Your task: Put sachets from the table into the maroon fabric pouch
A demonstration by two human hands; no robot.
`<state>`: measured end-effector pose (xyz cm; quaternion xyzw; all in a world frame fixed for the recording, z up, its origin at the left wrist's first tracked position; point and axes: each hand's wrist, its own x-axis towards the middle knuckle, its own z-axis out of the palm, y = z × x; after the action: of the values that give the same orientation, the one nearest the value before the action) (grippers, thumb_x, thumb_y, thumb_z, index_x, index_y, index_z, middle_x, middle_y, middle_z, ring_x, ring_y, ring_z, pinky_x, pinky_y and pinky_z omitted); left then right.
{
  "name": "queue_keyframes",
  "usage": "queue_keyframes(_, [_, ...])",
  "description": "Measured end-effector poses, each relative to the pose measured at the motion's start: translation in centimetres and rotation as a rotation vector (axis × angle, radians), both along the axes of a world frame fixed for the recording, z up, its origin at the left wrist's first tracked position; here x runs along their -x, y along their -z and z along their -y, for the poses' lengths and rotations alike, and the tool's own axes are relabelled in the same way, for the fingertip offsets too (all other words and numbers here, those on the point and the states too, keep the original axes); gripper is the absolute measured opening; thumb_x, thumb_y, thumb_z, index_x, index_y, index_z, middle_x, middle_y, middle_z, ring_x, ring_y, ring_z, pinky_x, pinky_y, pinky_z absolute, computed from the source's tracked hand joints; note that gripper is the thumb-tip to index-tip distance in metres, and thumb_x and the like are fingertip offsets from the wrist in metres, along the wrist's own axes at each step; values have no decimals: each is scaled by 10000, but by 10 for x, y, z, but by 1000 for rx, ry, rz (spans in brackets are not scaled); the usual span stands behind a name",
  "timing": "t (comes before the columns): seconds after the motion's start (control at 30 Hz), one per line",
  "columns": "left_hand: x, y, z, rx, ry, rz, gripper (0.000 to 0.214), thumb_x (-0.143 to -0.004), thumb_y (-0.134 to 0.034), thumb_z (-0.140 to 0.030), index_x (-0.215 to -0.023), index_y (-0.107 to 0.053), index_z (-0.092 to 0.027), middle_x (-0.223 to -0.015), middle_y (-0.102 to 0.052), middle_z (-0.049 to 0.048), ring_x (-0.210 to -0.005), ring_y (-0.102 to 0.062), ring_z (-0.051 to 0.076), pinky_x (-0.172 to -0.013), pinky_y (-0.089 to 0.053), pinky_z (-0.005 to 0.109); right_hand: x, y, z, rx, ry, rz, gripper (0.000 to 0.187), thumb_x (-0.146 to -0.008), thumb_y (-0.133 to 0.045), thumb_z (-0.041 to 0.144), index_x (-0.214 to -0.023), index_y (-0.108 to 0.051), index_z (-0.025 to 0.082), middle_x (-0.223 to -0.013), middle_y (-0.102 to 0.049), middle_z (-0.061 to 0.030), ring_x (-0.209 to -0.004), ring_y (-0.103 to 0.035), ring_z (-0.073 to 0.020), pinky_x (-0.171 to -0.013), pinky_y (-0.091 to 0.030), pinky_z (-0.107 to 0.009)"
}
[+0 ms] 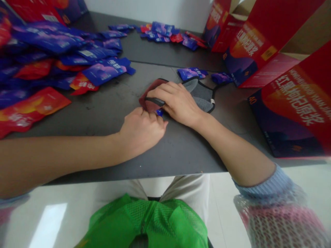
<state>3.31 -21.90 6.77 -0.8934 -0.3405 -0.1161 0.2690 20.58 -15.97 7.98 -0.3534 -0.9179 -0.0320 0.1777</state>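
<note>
A cloth face mask (199, 94), grey inside with black edging and a small white tag, lies on the dark table in front of me. Its dull red part (152, 88) bends up at the left. My right hand (178, 103) lies across its middle, fingers curled over the black edge and closed on it. Just below and to the left, my left hand (144, 129) is closed, knuckles up, against the red part. A scrap of blue (159, 112) shows between the hands; what the left fingers hold is hidden.
Blue and red sachets (49, 44) form a large heap at the left. A smaller sachet pile (165, 32) lies at the back, and loose blue sachets (192, 73) lie beyond the mask. Open-topped red and blue cartons (297, 100) line the right side. The table's front edge (165, 176) is near my lap.
</note>
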Motion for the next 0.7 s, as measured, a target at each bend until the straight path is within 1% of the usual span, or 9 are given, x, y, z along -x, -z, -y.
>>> queue_keyframes(0.13, [0,2,0,-22,18,14,372,-972,-486,-199,-695,-715,-101,-606,-676,132,-557,-634,235,-533,-390,341,2,1,1,-16,-61,-19,389,-1071,-313,368,-1295,-622,294,-1214,-674,-40,-1180,-556,-261,-965,-446,-431])
queue_keyframes(0.33, [2,5,1,-98,56,40,299,-937,-529,-184,-717,-715,-105,-608,-671,117,-557,-614,222,-515,-367,326,7,4,1,-1,-56,6,420,-1065,-312,431,-1350,-599,318,-1273,-660,-38,-1210,-541,-268,-991,-415,-438])
queue_keyframes(0.5, [4,6,0,-158,77,67,287,-926,-539,-182,-699,-695,-100,-598,-662,113,-551,-621,228,-511,-384,330,10,2,4,31,-43,37,430,-1063,-320,420,-1382,-583,304,-1309,-647,-55,-1236,-515,-276,-1002,-398,-438])
queue_keyframes(0.6, [4,5,-2,-146,85,79,296,-927,-530,-183,-693,-689,-98,-594,-661,117,-558,-636,236,-522,-401,334,9,1,4,52,-17,26,424,-1045,-376,409,-1397,-575,280,-1346,-628,-76,-1252,-493,-298,-1007,-391,-454])
queue_keyframes(0.7, [3,5,-3,-115,60,73,296,-929,-536,-206,-702,-692,-97,-611,-670,123,-578,-654,247,-540,-419,339,4,2,0,59,21,-15,405,-1018,-451,373,-1388,-578,267,-1365,-622,-83,-1255,-493,-304,-999,-392,-457])
